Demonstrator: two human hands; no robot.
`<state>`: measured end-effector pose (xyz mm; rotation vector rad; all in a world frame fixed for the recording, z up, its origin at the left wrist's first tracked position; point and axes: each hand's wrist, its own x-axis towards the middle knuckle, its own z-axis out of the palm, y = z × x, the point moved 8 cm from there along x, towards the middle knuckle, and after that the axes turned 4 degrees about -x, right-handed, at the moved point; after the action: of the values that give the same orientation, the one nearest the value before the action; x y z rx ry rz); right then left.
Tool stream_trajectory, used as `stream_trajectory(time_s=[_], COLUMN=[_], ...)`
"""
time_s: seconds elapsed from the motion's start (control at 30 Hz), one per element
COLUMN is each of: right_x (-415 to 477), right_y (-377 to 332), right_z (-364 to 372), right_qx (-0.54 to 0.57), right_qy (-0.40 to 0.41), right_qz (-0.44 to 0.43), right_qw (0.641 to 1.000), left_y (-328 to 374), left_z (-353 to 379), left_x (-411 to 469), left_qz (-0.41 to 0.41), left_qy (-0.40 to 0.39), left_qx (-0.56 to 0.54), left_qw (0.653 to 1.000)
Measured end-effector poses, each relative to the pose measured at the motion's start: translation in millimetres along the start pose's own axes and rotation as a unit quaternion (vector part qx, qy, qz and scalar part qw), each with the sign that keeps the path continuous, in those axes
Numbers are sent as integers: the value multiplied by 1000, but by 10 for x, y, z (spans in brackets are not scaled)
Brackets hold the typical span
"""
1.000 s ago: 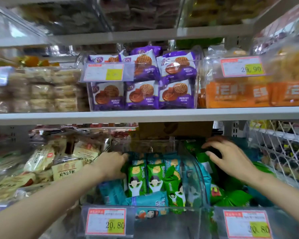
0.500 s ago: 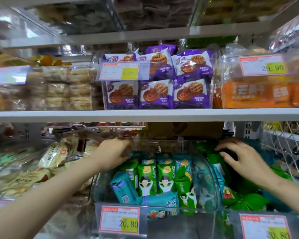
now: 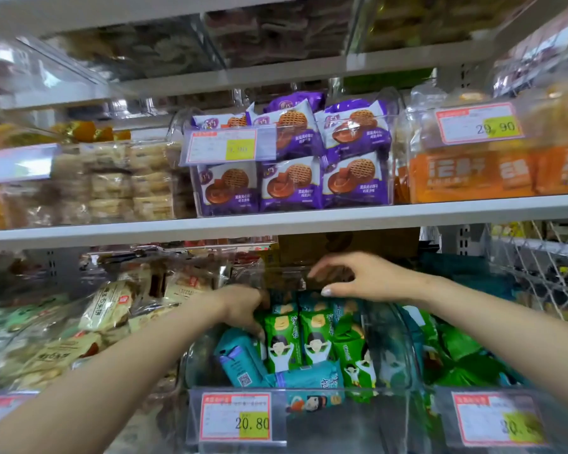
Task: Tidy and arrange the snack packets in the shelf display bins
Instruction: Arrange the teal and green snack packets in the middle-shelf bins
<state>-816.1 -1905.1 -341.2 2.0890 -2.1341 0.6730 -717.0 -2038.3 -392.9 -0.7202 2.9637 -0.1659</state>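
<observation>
Hands, head view. Left hand [image 3: 241,308] reaches into the clear bin [image 3: 395,348] from its left side, fingers curled down against the upright green packets [image 3: 282,342]; whether they grip one is hidden. Right hand [image 3: 371,278] arches over the bin's rear rim, thumb out; a pinch on the rim cannot be confirmed. Inside the bin, the green packets stand in a forward-facing row, while teal packets [image 3: 238,358] at its front left lean or lie flat. Judged progress: roughly midway, with the row formed and the teal packets yet to be squared. Right of the bin, loose green wrappers [image 3: 463,352] lie jumbled; left of it, beige packets [image 3: 105,309] are heaped, apparently awaiting attention.
</observation>
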Motion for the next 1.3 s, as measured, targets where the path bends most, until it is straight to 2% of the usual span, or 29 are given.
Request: stream_trajectory(time_s=[0.1,0.2,0.33,0.47,0.67,0.9,1.1,1.2,1.3], right_x=[251,351,396,365,321,255,256,248,221], right_y=[57,215,233,247,248,206,179,179,169], right_z=[428,686,712,707,755,792,657,633,560], right_qx=[-81,-126,-109,-103,-108,-101,-119,-129,-138], right_qy=[-143,-220,-216,-211,-246,-277,-215,-204,-191], right_qz=[6,38,45,58,67,84,68,65,63], right_qw=[986,967,969,970,961,952,967,968,970], left_y=[-26,-19,-8,35,68,148,183,155,149], left_z=[48,72,95,192,271,275,182,196,243], left_x=[48,51,75,87,54,68,82,102,96], left_qz=[-1,9,14,12,0,54,74,61,57], left_qy=[-12,-19,-29,-78,-127,-83,-28,-32,-56], left_qx=[-1,-10,-24,-78,-133,-99,-55,-20,-34], left_qw=[1000,1000,999,994,983,990,995,997,996])
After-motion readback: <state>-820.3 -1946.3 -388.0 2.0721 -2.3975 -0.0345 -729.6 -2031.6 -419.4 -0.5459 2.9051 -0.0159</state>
